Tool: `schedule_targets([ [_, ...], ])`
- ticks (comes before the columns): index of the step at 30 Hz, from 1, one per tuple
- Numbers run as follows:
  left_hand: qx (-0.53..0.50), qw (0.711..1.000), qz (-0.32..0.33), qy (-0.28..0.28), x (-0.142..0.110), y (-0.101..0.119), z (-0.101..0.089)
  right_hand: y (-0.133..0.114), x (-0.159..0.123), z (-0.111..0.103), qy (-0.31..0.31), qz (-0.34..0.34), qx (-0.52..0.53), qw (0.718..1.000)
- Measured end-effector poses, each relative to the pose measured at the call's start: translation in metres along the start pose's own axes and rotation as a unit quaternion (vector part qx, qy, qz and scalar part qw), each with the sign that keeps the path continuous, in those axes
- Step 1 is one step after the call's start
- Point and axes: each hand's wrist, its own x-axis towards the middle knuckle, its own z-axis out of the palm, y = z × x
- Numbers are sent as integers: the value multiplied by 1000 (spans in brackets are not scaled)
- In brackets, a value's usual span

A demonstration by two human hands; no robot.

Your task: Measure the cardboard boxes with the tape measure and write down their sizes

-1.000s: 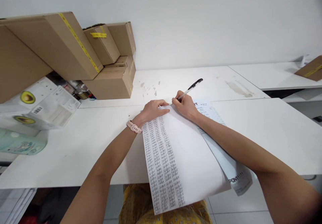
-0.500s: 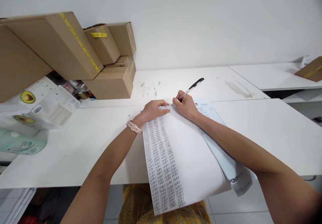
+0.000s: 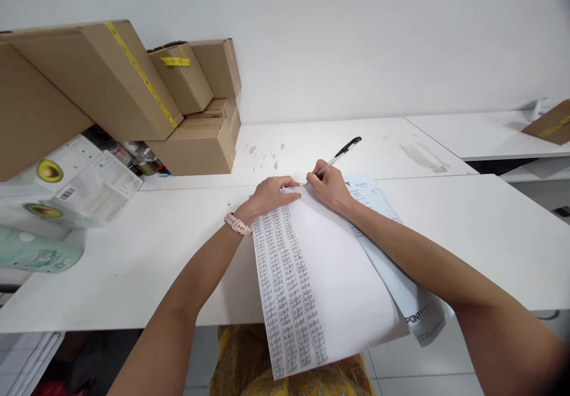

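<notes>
A white sheet of paper (image 3: 342, 277) hangs over the table's front edge, its left part filled with several columns of handwriting. My left hand (image 3: 272, 195) lies flat on the sheet's top left, thumb and forefinger stretched out and apart. In my right hand (image 3: 327, 187) is a pen (image 3: 342, 153) with a clear barrel and black end, tilted up to the right. Its tip meets the top of the sheet close to my left fingertips. Under the sheet, partly covered by my right forearm, lies a pale blue printed form (image 3: 376, 200).
Cardboard boxes (image 3: 191, 149) are stacked at the back left. In front of them stand a white carton with avocado pictures (image 3: 89, 185) and a mint-green bottle (image 3: 40, 250). Another cardboard box (image 3: 550, 124) sits far right. The white table (image 3: 178, 247) ends just before my lap.
The pen and my right hand have shifted very slightly. My left hand and the sheet stay where they were.
</notes>
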Motion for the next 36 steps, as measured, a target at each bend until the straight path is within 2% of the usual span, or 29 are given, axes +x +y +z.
schedule_targets([
  [24, 1, 1000, -1, 0, 0, -1, 0, 1, 0, 0, 1, 0, 1, 1000],
  [28, -8, 1000, -2, 1, 1, -3, 0, 4, 1, -1, 35, -1, 23, 999],
  [31, -17, 1000, 0, -4, 2, -4, -1, 2, 3, -9, 71, -25, 51, 996],
  [33, -21, 1000, 4, -10, 2, -5, -1, -6, 4, -22, 59, -57, 51, 995],
  [36, -22, 1000, 5, -10, 2, -7, -2, -18, -3, -55, 18, -75, 10, 997],
])
